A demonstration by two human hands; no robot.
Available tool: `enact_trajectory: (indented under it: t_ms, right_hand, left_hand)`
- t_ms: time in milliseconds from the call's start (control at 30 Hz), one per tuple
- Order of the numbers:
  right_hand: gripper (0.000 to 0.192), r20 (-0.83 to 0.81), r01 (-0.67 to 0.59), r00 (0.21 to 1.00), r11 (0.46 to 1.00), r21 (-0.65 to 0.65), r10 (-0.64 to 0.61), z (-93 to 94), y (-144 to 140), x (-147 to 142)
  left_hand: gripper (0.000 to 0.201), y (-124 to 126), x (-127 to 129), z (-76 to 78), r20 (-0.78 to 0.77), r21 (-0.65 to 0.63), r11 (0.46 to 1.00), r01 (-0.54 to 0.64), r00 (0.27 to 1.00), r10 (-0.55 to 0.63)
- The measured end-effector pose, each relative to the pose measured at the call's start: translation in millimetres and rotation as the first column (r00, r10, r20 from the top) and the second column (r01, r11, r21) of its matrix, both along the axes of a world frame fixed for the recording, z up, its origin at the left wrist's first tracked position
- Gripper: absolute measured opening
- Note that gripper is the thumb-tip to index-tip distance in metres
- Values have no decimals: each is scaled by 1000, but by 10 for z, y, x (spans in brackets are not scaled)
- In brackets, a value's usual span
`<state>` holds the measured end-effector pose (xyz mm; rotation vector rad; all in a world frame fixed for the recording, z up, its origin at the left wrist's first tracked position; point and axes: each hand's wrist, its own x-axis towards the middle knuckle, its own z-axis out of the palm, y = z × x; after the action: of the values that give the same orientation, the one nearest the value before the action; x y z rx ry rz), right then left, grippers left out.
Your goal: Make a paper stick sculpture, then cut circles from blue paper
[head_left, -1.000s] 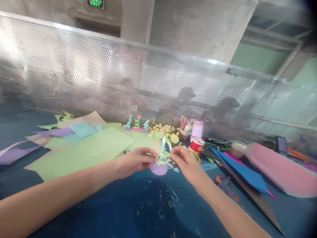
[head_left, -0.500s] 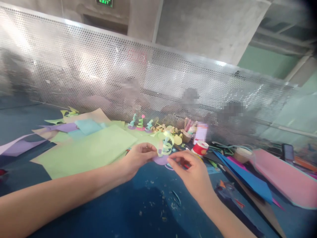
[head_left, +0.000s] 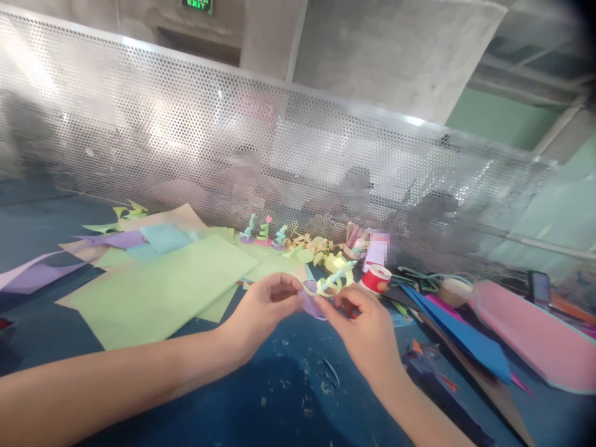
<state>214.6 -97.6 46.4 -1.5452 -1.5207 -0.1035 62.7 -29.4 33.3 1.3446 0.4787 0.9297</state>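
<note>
My left hand (head_left: 263, 307) and my right hand (head_left: 363, 323) meet above the blue table (head_left: 261, 397), both pinching one small paper craft (head_left: 321, 292). The craft is a purple paper disc with a curled yellow-green and pale blue paper spiral stuck to it. It is tipped over sideways, the spiral pointing right toward a red and white cup (head_left: 376, 278). My left fingers grip the purple disc's left edge; my right thumb and forefinger hold its lower right part.
Large green paper sheets (head_left: 162, 285) lie left of my hands, with purple and tan sheets beyond. Three small finished paper spirals (head_left: 263, 232) stand by the perforated metal screen (head_left: 186, 136). Blue and pink sheets (head_left: 531, 329), a tape roll and a phone lie to the right. Paper scraps litter the table.
The craft stood upright between my hands before; now it is tilted over to the right, and my right hand has shifted under its lower right edge.
</note>
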Motion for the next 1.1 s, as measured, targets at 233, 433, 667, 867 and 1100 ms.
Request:
enact_trajectory:
  t_ms: [233, 433, 667, 867, 1100]
  right_hand:
    - [26, -14, 17, 1000, 1000, 20, -16, -10, 8, -10]
    - [29, -4, 31, 1000, 997, 69, -31, -24, 6, -37]
    - [33, -24, 65, 998, 991, 118, -63, -71, -3, -59]
    - [35, -58, 37, 998, 994, 101, -31, -114, 16, -51]
    - [21, -282, -212, 942, 974, -85, 180, -127, 90, 121]
  left_hand:
    - [13, -77, -2, -5, 3, 35, 999, -6, 1000, 6]
    - [11, -95, 7, -5, 22, 85, 996, 5, 1000, -7]
    - [22, -128, 18, -28, 120, 74, 997, 5, 993, -13]
    - [22, -137, 17, -22, 75, 42, 999, -22, 997, 19]
    - [22, 90, 4, -64, -21, -47, 991, -123, 992, 123]
